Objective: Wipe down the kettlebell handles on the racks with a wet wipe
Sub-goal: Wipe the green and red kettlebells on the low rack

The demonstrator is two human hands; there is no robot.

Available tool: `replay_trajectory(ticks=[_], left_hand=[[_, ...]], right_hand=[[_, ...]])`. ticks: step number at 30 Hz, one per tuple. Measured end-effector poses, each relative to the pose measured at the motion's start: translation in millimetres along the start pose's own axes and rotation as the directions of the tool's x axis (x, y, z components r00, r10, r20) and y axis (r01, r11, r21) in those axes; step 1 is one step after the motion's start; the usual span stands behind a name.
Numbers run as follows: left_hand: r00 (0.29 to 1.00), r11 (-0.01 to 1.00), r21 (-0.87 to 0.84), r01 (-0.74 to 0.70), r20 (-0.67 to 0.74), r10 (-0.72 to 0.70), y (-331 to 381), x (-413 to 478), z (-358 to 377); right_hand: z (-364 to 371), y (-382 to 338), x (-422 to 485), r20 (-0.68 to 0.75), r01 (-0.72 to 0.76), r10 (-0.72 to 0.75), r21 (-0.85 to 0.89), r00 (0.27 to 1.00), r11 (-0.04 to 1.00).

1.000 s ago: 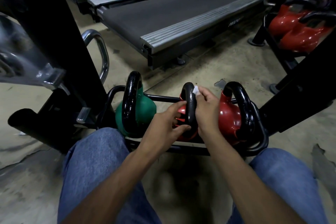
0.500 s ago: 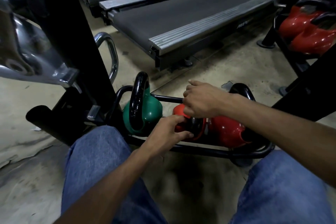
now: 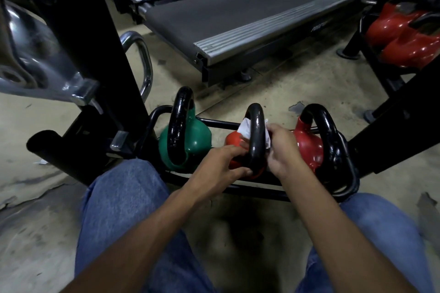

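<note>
— Head view: what are your hands doing?

— My left hand [image 3: 221,164] curls its fingers round the foot of the middle handle [image 3: 256,135], I'd judge to steady it. My right hand [image 3: 283,150] pinches the wipe [image 3: 245,128], which passes behind that handle at frame centre so it can be drawn round the bar.

— Count?

— One wipe. Three kettlebells on the low rack [image 3: 345,188]: one green [image 3: 195,143], two red, the other red one [image 3: 307,145] just right. At least two more reds [image 3: 400,33] upper right.
</note>
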State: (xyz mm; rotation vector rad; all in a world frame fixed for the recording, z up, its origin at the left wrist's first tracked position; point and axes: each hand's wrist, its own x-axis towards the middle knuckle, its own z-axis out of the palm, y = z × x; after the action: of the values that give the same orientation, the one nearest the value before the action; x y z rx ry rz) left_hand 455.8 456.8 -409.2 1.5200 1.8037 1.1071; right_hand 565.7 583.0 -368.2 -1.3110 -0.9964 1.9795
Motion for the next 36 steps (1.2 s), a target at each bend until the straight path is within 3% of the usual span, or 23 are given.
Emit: replay_trajectory(ticks=[2,9,11,13,15,17,19,21,23,25,26,27,29,30,31,34,36], left_hand=[[1.0,1.0,-0.008,-0.003,-0.003,0.003,-2.1,-0.5,1.3],[1.0,1.0,0.007,0.003,-0.015,-0.003,-3.5,3.3,2.7],[1.0,1.0,0.005,-0.011,-0.021,0.011,-3.6,3.0,3.0],[1.0,1.0,0.01,-0.011,-0.026,0.011,-3.2,4.1,2.8],[1.0,1.0,-0.005,-0.002,-0.029,0.002,-4.9,5.5,3.8],[0.999,0.999,-0.047,0.013,-0.033,-0.015,-6.7,5.4,4.5],[0.999,0.998,-0.059,0.026,-0.042,-0.028,-6.3,2.9,4.8],[0.999,0.999,-0.037,0.022,-0.04,-0.023,-5.7,0.5,5.1],[1.0,1.0,-0.004,-0.004,-0.024,0.004,-5.1,-1.2,6.5],[0.999,0.999,0.036,-0.036,-0.007,0.037,-3.4,-1.8,7.8],[0.999,0.997,0.062,-0.045,0.0,0.045,-3.3,-1.4,8.3],[0.999,0.995,0.091,-0.051,0.006,0.051,-3.6,-0.8,8.5],[0.998,0.99,0.124,-0.061,0.014,0.06,-3.8,-0.3,8.1],[0.997,0.989,0.126,-0.072,0.014,0.071,-4.4,-0.3,7.7],[0.996,0.988,0.124,-0.087,0.014,0.086,-5.1,-0.1,7.4],[0.995,0.988,0.117,-0.103,0.002,0.104,-5.5,0.3,6.8],[0.994,0.988,0.116,-0.105,-0.003,0.107,-5.5,0.5,7.0]], right_hand=[[2.5,-4.9,-2.0,0.067,-0.149,0.142,0.117,0.988,0.982],[-5.5,-11.6,-1.7,0.079,-0.106,0.102,0.048,0.992,0.993],[-7.3,4.1,-11.0,0.002,0.041,-0.041,-0.056,0.999,0.998],[-8.8,23.3,-28.1,-0.011,0.31,-0.323,-0.245,0.946,0.918],[-9.6,35.6,-31.2,0.105,0.538,-0.555,-0.446,0.825,0.715],[-8.7,28.4,-20.1,0.316,0.667,-0.647,-0.62,0.694,0.413],[-7.1,9.8,-7.4,0.536,0.686,-0.585,-0.726,0.608,0.047],[-8.3,-7.0,-4.6,0.703,0.656,-0.411,-0.702,0.58,-0.277],[-14.5,-11.8,-13.9,0.803,0.66,-0.25,-0.59,0.541,-0.466],[-25.4,-5.9,-27.5,0.846,0.667,-0.214,-0.52,0.488,-0.535],[-32.4,-1.4,-31.9,0.842,0.677,-0.267,-0.536,0.469,-0.504],[-39.0,3.4,-35.8,0.805,0.702,-0.369,-0.589,0.465,-0.401],[-48.2,15.9,-42.9,0.584,0.742,-0.605,-0.671,0.541,0.016],[-49.0,23.1,-47.1,0.449,0.733,-0.657,-0.637,0.605,0.239],[-46.0,29.4,-51.3,0.335,0.698,-0.67,-0.6,0.663,0.39],[-33.6,28.8,-45.2,0.139,0.585,-0.632,-0.566,0.762,0.581],[-29.2,19.0,-31.4,0.094,0.504,-0.546,-0.538,0.832,0.676]])
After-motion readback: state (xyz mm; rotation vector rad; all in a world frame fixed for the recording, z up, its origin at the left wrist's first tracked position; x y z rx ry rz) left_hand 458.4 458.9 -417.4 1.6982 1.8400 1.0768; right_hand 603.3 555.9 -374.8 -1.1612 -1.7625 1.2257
